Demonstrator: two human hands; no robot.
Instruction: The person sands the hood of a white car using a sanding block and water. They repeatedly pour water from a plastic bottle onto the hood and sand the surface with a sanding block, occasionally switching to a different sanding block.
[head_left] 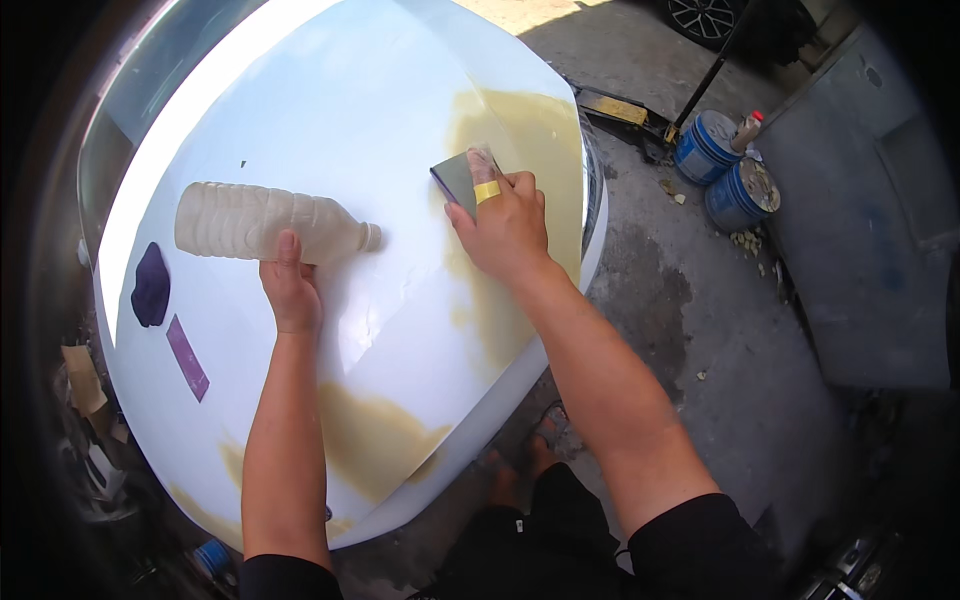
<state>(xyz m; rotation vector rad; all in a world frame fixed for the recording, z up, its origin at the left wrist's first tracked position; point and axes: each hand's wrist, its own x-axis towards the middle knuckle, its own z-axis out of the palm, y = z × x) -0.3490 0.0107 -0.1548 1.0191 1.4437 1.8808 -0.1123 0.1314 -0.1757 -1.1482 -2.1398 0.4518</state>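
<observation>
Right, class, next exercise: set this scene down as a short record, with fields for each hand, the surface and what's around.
Left hand: holds cloudy plastic bottle sideways, narrow end pointing right
Right hand: holds flat grey block
Surface: white car panel, yellowish patches
On panel, left: dark purple piece, purple strip
Floor, right: two blue buckets

You've got a white hood (330, 130) mid-frame: dark cloth (151, 285) and purple strip (187, 358) lying left, pad (456, 183) upper centre.

Readable words, numbers, brands or signs: none | On the blue buckets (728, 210) at right: pale marks, too small and blurred to make out
</observation>
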